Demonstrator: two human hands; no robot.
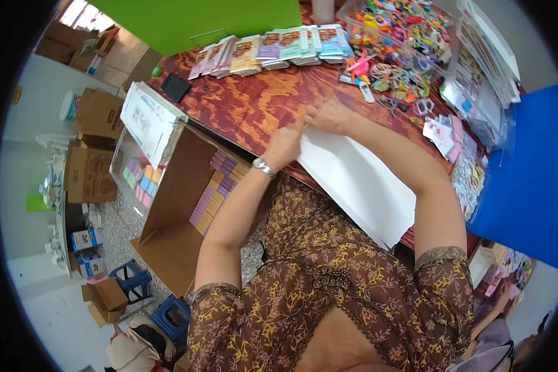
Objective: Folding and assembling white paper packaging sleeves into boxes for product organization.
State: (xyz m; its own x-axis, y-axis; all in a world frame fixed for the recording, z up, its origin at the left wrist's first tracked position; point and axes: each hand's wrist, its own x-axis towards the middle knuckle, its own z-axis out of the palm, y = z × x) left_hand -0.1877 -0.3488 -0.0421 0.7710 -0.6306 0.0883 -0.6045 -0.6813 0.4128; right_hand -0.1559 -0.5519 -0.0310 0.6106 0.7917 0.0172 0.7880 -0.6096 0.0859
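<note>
A long white sheet [359,177], perhaps a flat bag or folded paper, lies slanting along the front edge of the red-brown patterned table [260,93] and hangs partly over it. My left hand [284,146], with a metal watch on the wrist, has its fingers closed at the sheet's far left end. Right beside it, my right hand [330,116] is closed on the same end, its forearm passing above the sheet. The fingertips of both hands meet there, and whatever small thing may be between them is hidden.
Packets [279,49] stand in a row at the back, before a green panel [192,22]. Small colourful trinkets [409,37] fill a clear bin at back right. At left, an open cardboard box [173,192] holds stacked purple and yellow packs. Blue stools [170,315] stand behind it.
</note>
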